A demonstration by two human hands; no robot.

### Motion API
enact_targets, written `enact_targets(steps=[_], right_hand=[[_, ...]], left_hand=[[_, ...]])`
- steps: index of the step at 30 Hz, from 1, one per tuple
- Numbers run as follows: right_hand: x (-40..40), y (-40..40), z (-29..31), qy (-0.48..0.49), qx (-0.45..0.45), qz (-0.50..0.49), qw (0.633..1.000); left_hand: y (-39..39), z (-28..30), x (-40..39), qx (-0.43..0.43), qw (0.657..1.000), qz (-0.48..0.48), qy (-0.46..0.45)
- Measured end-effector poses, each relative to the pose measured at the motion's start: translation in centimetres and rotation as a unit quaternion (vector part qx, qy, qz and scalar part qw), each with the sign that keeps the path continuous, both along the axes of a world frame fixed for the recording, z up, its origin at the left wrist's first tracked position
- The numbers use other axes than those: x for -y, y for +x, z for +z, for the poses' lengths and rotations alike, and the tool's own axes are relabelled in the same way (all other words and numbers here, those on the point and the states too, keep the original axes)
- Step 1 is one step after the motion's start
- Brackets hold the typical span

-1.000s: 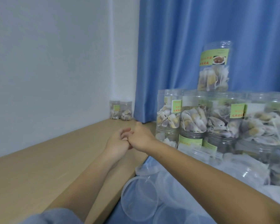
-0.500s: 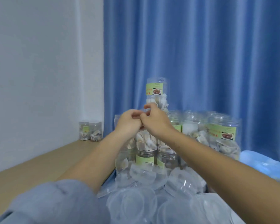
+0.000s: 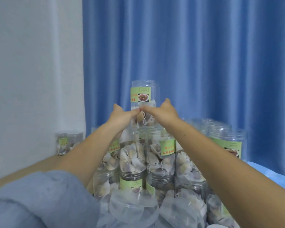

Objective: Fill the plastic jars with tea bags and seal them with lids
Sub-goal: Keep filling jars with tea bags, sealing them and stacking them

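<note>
Two hands, our left hand (image 3: 120, 116) and right hand (image 3: 167, 112), meet with curled fingertips before the top jar (image 3: 144, 96) on the stack; what they pinch we cannot tell. We judge it light, slippery; hold its sides.

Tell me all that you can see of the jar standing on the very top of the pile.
The top jar is a clear plastic cylinder with a ribbed band at its upper end. It stands upright on the stacked jars below, before the blue curtain. A green label with red writing and a small food picture sits on its upper front. Tea bags fill its lower part only. Both hands are raised before it; whether they touch it cannot be told.
</note>
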State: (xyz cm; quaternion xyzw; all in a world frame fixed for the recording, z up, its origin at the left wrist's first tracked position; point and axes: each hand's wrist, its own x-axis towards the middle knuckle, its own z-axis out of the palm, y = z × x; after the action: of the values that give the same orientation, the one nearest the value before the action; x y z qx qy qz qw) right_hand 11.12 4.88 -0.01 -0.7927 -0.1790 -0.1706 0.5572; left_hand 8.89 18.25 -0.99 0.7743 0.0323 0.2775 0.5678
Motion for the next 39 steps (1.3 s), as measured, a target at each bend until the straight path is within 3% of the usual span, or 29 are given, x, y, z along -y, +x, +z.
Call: enact_targets(steps=[3, 10, 16, 21, 25, 33, 39], right_hand=[[-1.1, 1.3, -0.5, 0.018, -0.017, 0.043, 0.999], [-0.9, 0.4, 0.2, 0.017, 0.061, 0.022, 0.998], [2.1, -4.6, 1.5, 0.009, 0.122, 0.001, 0.992], [6.6, -9.1, 0.7, -0.052, 0.102, 0.01, 0.993], [9.8, -12.3, -3.0, -0.1, 0.057, 0.041, 0.992], [16.0, -16.3, -13.7, -0.078, 0.009, 0.056, 0.995], [21.1, -16.7, -18.8, -0.074, 0.044, 0.006, 0.996]], left_hand=[[1.4, -0.1, -0.3, -0.009, 0.998, -0.043, -0.036], [-0.1, 0.3, 0.4, 0.039, 0.982, -0.106, -0.149], [-6.4, 1.7, 3.7, 0.074, 0.988, -0.111, -0.073], [-12.0, -0.5, 5.7, 0.009, 0.993, -0.111, 0.032], [-15.4, -4.5, 7.8, -0.011, 0.994, -0.098, 0.044], [-18.2, -13.8, 13.4, -0.024, 0.988, -0.154, 0.013], [-16.9, -19.2, 18.1, -0.042, 0.978, -0.202, -0.032]])
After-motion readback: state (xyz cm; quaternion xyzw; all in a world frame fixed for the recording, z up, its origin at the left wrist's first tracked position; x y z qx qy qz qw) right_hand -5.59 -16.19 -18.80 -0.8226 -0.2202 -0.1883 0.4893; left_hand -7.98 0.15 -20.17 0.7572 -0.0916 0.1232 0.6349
